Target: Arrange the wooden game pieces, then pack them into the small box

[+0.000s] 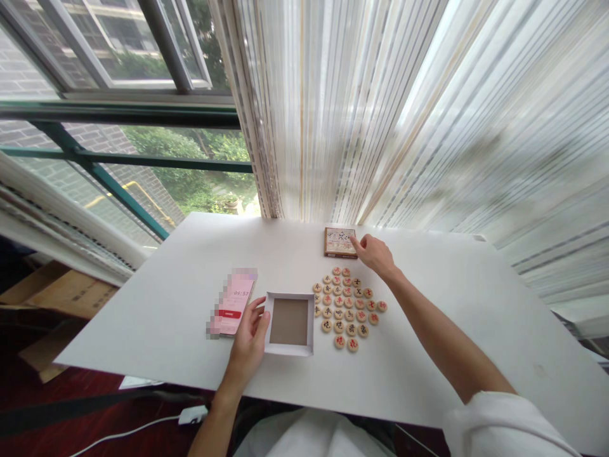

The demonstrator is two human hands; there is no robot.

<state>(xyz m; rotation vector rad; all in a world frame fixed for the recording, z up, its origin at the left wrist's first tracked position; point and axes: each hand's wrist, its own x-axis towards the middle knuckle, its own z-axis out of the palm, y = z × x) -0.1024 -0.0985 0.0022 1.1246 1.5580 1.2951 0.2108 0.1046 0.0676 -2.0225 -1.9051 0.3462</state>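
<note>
My left hand (253,329) grips the left wall of a shallow white box tray (289,350), thumb over the rim and fingers along the outside. The tray's brown inner bottom shows bare. To its right, many round wooden Chinese chess pieces (349,303) with red or black characters lie flat, grouped close together; the leftmost ones touch or nearly touch the tray wall. Beyond them lies a printed box lid (340,242) with brown sides. My right hand (373,252) reaches over to it, fingers curled, the index fingertip on its right edge; the thumb is partly hidden.
A phone (236,298) showing a timer lies left of the tray, close to my left hand. The white table (181,279) ends at a window and a striped curtain (323,114). Cardboard boxes (76,292) and a white power strip (193,414) are below the table.
</note>
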